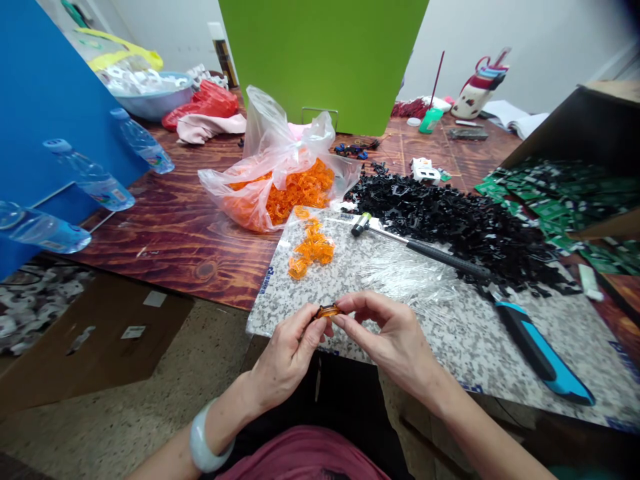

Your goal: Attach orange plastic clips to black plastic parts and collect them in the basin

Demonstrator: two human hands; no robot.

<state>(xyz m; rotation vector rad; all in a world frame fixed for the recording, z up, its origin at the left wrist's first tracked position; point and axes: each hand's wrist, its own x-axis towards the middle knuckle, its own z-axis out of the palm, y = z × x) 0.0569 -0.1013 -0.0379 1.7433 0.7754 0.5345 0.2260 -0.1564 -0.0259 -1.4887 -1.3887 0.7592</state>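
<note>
To the far left of the fingers, three clear plastic bottles stand beside an upright blue panel, and a brown cardboard box sits lower down. Farther beyond the fingers on the left, a pale blue round bowl holds white pieces, with a crumpled red plastic bag beside it. Nearer, an open translucent plastic bag full of orange pieces lies on the reddish-brown wooden table. Loose translucent orange plastic pieces lie just beyond the fingers on a speckled grey-and-white board. The left hand pinches the left end of a small orange-and-dark piece between thumb and forefinger; the right hand pinches its right end, also closed on it. To the fingers' right lie thin clear strips, a black-handled hammer, a heap of small black parts, a blue-and-black cutter and, farthest right, green circuit boards spilling from a dark-sided box.
</note>
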